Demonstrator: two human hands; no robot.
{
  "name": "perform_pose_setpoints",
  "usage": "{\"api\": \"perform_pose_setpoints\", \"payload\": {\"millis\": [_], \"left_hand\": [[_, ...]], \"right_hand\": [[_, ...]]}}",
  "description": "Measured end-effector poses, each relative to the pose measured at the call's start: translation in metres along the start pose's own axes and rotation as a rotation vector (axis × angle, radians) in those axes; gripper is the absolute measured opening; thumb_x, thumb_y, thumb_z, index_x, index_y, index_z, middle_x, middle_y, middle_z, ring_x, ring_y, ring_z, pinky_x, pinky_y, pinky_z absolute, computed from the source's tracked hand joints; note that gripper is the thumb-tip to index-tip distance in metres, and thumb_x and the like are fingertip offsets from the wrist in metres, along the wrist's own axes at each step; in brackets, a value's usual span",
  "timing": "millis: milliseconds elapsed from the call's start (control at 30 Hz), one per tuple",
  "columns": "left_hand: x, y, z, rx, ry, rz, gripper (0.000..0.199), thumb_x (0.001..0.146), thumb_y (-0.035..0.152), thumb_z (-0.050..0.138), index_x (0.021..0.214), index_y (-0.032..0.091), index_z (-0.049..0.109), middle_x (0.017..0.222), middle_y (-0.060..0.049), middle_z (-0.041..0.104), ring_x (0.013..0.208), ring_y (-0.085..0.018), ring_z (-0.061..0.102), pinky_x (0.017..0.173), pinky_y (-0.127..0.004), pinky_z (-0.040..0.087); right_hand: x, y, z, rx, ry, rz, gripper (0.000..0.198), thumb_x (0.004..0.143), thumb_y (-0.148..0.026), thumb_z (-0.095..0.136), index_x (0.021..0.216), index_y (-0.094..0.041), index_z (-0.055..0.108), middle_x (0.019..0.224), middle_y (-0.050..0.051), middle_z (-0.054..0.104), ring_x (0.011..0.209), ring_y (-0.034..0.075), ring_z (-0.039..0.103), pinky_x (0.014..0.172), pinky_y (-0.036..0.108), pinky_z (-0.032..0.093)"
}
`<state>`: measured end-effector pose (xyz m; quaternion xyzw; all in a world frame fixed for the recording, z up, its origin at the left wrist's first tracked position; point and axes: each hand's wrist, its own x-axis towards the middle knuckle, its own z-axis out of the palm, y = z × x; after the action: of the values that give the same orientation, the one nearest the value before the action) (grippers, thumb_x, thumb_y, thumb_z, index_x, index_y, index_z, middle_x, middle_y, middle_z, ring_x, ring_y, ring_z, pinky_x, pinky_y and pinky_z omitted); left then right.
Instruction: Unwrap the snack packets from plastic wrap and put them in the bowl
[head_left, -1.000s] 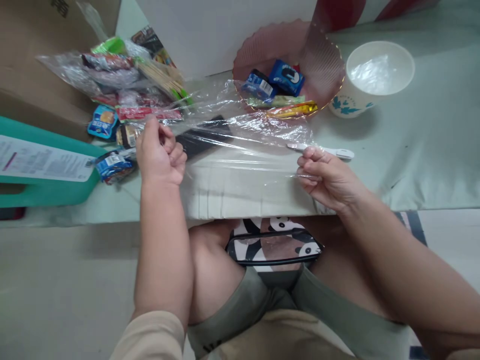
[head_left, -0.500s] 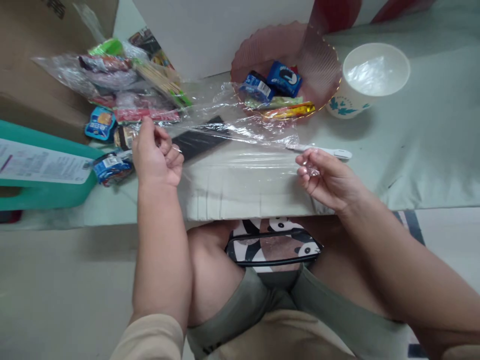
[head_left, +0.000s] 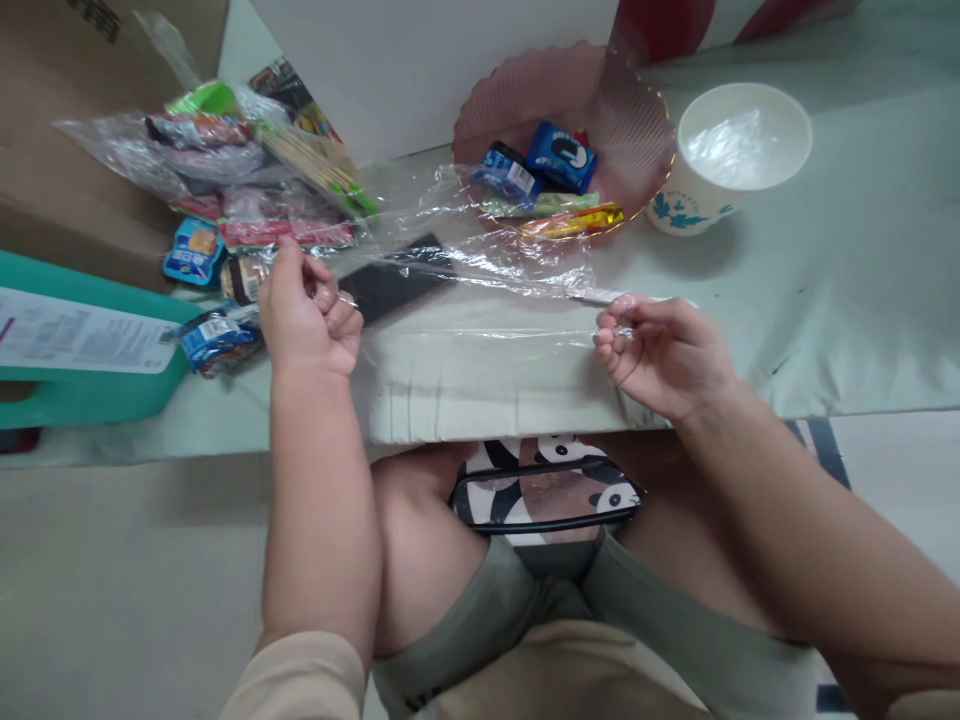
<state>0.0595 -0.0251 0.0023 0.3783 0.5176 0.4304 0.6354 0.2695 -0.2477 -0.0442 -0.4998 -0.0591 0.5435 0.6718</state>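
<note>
A clear plastic bag (head_left: 517,262) is stretched flat above the table between my two hands. My left hand (head_left: 311,310) is closed on its left end, beside wrapped snacks. The fingertips of my right hand (head_left: 656,345) pinch its right end, drawn into a thin taut strand. Just behind the right fingertips lies a white knife-like tool (head_left: 600,296), partly covered by the hand. A dark flat object (head_left: 409,278) shows beneath the film. Near the left wrist sit a blue snack packet (head_left: 217,340) and a blue-and-white packet (head_left: 193,252).
A pink scalloped plate (head_left: 555,90) holds several wrapped snacks; a white paper cup (head_left: 686,205) with plastic inside stands right of it. At left are bagged snacks and wooden sticks (head_left: 315,165), a teal container (head_left: 97,395) and a cardboard box (head_left: 90,180). A panda-print pouch (head_left: 547,490) rests on my lap.
My right hand has turned slightly, and the film's near edge at its fingertips has narrowed into a tighter strand. My left hand keeps its grip. The whole view has shifted a little.
</note>
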Motion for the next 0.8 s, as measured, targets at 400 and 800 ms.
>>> {"api": "perform_pose_setpoints", "payload": {"millis": [400, 800], "left_hand": [[-0.001, 0.003, 0.001, -0.018, 0.033, 0.027, 0.051, 0.106, 0.032, 0.040, 0.057, 0.018, 0.042, 0.040, 0.009, 0.023, 0.031, -0.003, 0.014, 0.037, -0.018, 0.004], [0.006, 0.005, 0.003, -0.027, 0.142, 0.045, 0.049, 0.108, 0.032, 0.041, 0.060, 0.018, 0.041, 0.042, 0.010, 0.023, 0.033, -0.002, 0.013, 0.038, -0.021, 0.005]], "right_hand": [[0.004, 0.004, 0.008, -0.053, 0.085, -0.022, 0.032, 0.053, -0.020, 0.097, 0.073, -0.020, 0.071, 0.068, -0.005, 0.067, 0.063, 0.005, 0.065, 0.061, 0.014, 0.060], [0.010, 0.000, -0.004, -0.274, 0.135, -0.029, 0.031, 0.058, -0.022, 0.092, 0.079, -0.020, 0.069, 0.074, -0.002, 0.066, 0.066, 0.009, 0.064, 0.063, 0.023, 0.058]]}}
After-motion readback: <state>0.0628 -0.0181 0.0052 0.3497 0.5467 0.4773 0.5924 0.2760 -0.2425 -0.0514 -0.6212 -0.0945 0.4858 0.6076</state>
